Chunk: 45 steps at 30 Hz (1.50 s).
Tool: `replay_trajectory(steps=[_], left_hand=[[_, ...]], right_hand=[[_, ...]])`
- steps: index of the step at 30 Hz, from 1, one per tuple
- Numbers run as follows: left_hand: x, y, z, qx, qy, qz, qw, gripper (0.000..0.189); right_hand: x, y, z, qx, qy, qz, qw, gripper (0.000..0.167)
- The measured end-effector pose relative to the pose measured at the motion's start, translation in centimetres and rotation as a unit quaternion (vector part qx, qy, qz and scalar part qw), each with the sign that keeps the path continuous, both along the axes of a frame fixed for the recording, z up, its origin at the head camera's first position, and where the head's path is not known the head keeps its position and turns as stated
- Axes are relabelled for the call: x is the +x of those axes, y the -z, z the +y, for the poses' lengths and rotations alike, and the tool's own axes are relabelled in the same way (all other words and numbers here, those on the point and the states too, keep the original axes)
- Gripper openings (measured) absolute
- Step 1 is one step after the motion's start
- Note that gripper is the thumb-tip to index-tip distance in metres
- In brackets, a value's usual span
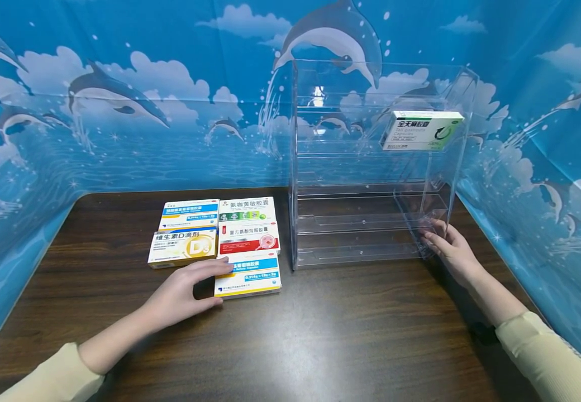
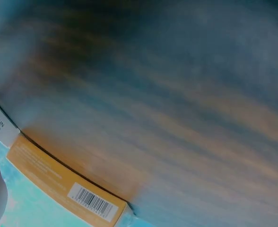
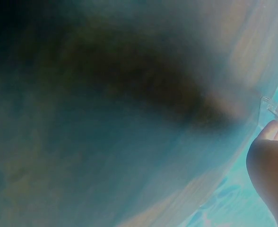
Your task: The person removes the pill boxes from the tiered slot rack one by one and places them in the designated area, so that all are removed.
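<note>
A white, blue and yellow medicine box (image 1: 250, 279) lies flat at the near right of a cluster of boxes. My left hand (image 1: 185, 293) is at its left end, fingertips over its top and the thumb beside its near corner. The fingers look extended rather than curled. My right hand (image 1: 453, 251) pinches the lower front edge of the right side panel of a clear acrylic display rack (image 1: 294, 223). In the right wrist view, clear plastic (image 3: 277, 111) shows by the fingers. A white and green capsule box (image 1: 416, 134) leans on an upper tier of the rack, at the right.
A red and white box (image 1: 248, 239), a green and white box (image 1: 247, 209), a yellow vitamin D box (image 1: 184, 245) and another blue box (image 1: 190, 215) lie beside the rack on the dark wooden table (image 1: 320, 340). Blue dolphin-print cloth (image 1: 170, 145) surrounds the table.
</note>
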<state>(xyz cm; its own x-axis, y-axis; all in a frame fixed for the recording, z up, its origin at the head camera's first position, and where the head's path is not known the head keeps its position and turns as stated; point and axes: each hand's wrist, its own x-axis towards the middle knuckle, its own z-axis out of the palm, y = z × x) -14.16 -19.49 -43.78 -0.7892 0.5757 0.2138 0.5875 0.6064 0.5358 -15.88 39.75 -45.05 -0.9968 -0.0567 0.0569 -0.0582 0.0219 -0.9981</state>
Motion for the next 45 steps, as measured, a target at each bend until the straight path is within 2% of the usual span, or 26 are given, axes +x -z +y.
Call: replay_trajectory(steps=[5, 8, 14, 20, 26, 33, 41, 45], left_hand=[[-0.2, -0.4, 0.5, 0.028, -0.001, 0.008, 0.9996, 0.064], [-0.6, -1.0, 1.3, 0.047, 0.01, 0.014, 0.9988, 0.062], [-1.7, -3.0, 3.8, 0.076, 0.04, 0.031, 0.9958, 0.057], [-3.2, -5.9, 6.7, 0.113, 0.046, -0.004, 0.9925, 0.058], [-4.5, -8.6, 9.7, 0.166, 0.058, -0.025, 0.984, 0.054], [-6.5, -10.5, 13.0, 0.197, 0.07, -0.034, 0.9773, 0.05], [-8.9, -12.7, 16.8, 0.233, 0.102, -0.086, 0.9634, 0.047], [-10.0, -13.7, 18.5, 0.253, 0.102, -0.103, 0.9564, 0.045]], right_hand=[[-0.2, -0.1, 0.0, 0.004, -0.002, 0.0, 1.0, 0.026], [-0.3, 0.0, 0.1, 0.004, 0.0, -0.001, 1.0, 0.025], [-0.2, 0.0, 0.2, 0.002, 0.001, -0.001, 1.0, 0.025], [0.0, 0.1, 0.1, 0.008, 0.002, -0.001, 1.0, 0.025], [0.1, 0.0, 0.1, -0.002, 0.0, -0.003, 1.0, 0.026], [0.0, 0.1, 0.1, 0.0, 0.0, 0.0, 1.0, 0.025], [0.0, 0.0, 0.0, -0.002, 0.0, 0.005, 1.0, 0.025], [0.0, 0.1, 0.0, -0.005, -0.001, 0.006, 1.0, 0.025]])
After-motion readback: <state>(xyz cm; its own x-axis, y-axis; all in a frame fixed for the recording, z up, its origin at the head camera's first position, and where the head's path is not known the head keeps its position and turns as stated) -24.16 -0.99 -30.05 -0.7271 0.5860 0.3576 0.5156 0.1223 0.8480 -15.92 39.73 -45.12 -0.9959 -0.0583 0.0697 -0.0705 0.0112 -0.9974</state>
